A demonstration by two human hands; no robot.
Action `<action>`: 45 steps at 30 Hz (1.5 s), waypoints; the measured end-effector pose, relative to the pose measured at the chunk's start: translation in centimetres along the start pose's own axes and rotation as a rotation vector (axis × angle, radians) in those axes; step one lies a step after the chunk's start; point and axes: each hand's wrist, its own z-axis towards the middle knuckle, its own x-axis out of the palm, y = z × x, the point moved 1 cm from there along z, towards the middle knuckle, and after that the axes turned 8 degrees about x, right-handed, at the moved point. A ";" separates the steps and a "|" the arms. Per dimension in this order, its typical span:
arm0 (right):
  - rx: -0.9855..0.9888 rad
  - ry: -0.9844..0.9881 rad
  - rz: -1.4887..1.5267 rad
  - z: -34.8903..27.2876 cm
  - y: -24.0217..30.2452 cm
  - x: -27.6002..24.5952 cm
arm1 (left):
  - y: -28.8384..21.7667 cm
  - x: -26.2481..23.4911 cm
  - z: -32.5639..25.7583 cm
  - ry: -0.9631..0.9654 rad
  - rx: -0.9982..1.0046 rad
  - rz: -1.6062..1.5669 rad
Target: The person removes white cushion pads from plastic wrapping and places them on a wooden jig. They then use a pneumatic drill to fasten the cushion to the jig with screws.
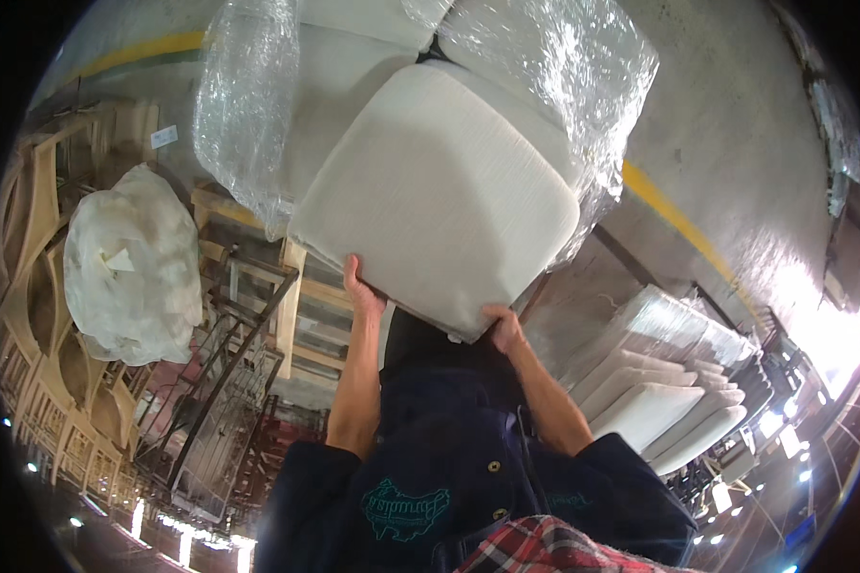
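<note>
Between my hands is a square seat cushion [440,181] with rounded corners, covered in pale grey fabric. My left hand [362,288] grips its near left edge, the thumb on top and the other fingers hidden below. At the near corner my right hand [503,327] holds the same cushion, fingers curled around the edge. Its far part overlaps more pale cushions [339,91], some of them under clear plastic wrap [569,72]. Whether it rests on them or is lifted cannot be made out.
To the left are a wooden pallet [317,329], a dark metal frame [248,325], a full whitish plastic bag [134,267] and wooden chair frames [43,286]. Several stacked cushions [655,406] stand at right. A yellow line [674,215] crosses the concrete floor.
</note>
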 end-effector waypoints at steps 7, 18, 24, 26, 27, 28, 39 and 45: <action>-0.401 -0.024 0.212 1.9 12.1 4.9 | -0.2 -2.9 5.2 0.073 0.041 -0.059; -0.446 -0.101 -0.087 4.0 24.3 5.9 | -7.8 3.2 10.0 0.161 0.249 0.102; -0.469 -0.154 0.099 0.3 19.8 4.6 | -10.8 6.4 4.9 -0.015 0.232 0.387; -0.535 -0.170 0.172 -1.7 18.0 3.3 | -11.2 6.3 2.4 -0.023 0.272 0.415; -0.580 -0.228 0.211 -4.2 17.4 3.6 | -10.9 6.2 1.3 -0.015 0.279 0.431; -0.625 -0.296 0.249 -7.0 17.2 3.7 | -10.8 6.3 0.2 0.107 0.345 0.404; -1.494 -0.245 0.279 -36.2 13.3 -2.0 | -10.4 24.3 -12.6 0.677 0.656 0.257; -1.875 -0.501 0.517 -42.4 4.3 -14.7 | -3.8 37.1 -24.7 1.105 0.549 0.130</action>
